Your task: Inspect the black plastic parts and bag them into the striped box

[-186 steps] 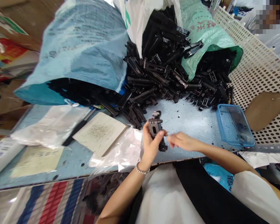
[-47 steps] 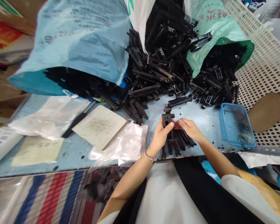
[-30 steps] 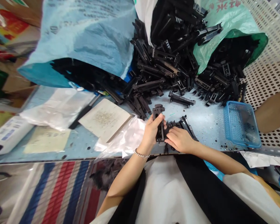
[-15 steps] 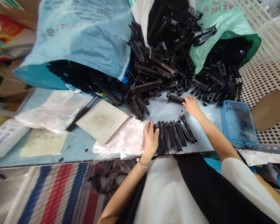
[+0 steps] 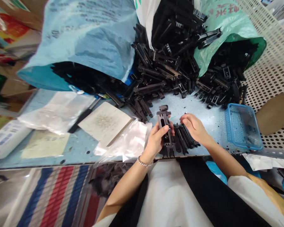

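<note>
Two hands were in view, one left hand [image 5: 157,136] and one right hand [image 5: 194,128], with one bracelet [image 5: 144,162]. The left held one part [image 5: 163,119]. The one table [image 5: 78,148] bore one row [image 5: 186,138] of several more parts, overlapped too closely for an exact count, and one heap [image 5: 165,72] of dozens, too tangled to number. There were three large bags: one blue bag [image 5: 92,41], one white bag [image 5: 145,15] and one green bag [image 5: 234,25]. Clear plastic lay in two lots, one clear bag [image 5: 56,112] and one clear stack [image 5: 132,138], its sheets uncountable. There were also one board [image 5: 105,123], one note [image 5: 44,146], one black handle [image 5: 81,119], one basket [image 5: 230,128], one crate [image 5: 273,77] and one brown piece [image 5: 275,115].
</note>
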### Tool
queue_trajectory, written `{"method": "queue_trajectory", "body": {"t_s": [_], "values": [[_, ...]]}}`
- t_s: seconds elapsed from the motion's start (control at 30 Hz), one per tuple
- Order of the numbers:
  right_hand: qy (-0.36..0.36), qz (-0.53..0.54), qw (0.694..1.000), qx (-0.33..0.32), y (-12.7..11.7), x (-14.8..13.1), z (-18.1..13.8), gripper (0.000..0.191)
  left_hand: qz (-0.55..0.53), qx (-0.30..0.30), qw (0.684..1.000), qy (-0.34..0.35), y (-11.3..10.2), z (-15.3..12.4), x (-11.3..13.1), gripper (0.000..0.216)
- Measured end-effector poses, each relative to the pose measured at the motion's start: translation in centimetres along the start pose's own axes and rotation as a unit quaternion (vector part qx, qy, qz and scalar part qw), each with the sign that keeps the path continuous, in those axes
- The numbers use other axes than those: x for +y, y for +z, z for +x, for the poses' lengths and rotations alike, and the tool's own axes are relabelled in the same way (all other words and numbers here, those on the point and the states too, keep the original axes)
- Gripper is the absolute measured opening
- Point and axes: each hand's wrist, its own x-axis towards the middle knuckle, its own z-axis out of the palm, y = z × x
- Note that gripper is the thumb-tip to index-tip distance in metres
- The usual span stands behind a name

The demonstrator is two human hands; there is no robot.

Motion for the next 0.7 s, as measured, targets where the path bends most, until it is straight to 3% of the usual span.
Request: {"method": "queue_trajectory", "body": {"t_s": [0.07,0.13,0.2,0.33,0.43,0.57,0.63,0.7], "values": [[-0.090,-0.091,0.989,0.069,-0.6,-0.3,1.0,0.052,-0.004,-0.019,0.999,-0.045,0.4,-0.5,0.0,0.043],[-0.144,-0.124,0.979,0.076,-0.4,-0.2,1.9,0.051,0.002,-0.032,0.997,-0.067,0.8,-0.9,-0.4,0.039],[-0.128,-0.079,0.987,0.060,0.4,0.1,2.5,0.051,0.025,-0.012,0.999,-0.046,1.0,-1.0,-0.8,0.038],[-0.011,0.088,0.996,-0.030,2.2,0.1,2.2,0.055,0.062,0.054,0.996,0.018,0.4,-0.4,-0.8,0.038],[-0.093,0.013,0.990,-0.105,3.0,-0.3,0.6,0.056,0.009,0.088,0.996,0.004,-0.6,0.0,0.2,0.045],[-0.239,-0.180,0.948,-0.108,4.5,-0.5,-2.0,0.040,-0.031,0.099,0.994,-0.028,-1.1,-0.4,1.0,0.048],[-0.250,-0.174,0.947,-0.102,5.3,-0.3,-3.1,0.036,-0.030,0.099,0.994,-0.037,-1.0,-0.9,0.8,0.048],[-0.220,-0.098,0.965,-0.106,6.1,-0.3,-4.0,0.036,-0.025,0.099,0.995,-0.021,-0.8,-1.6,0.4,0.046]]}}
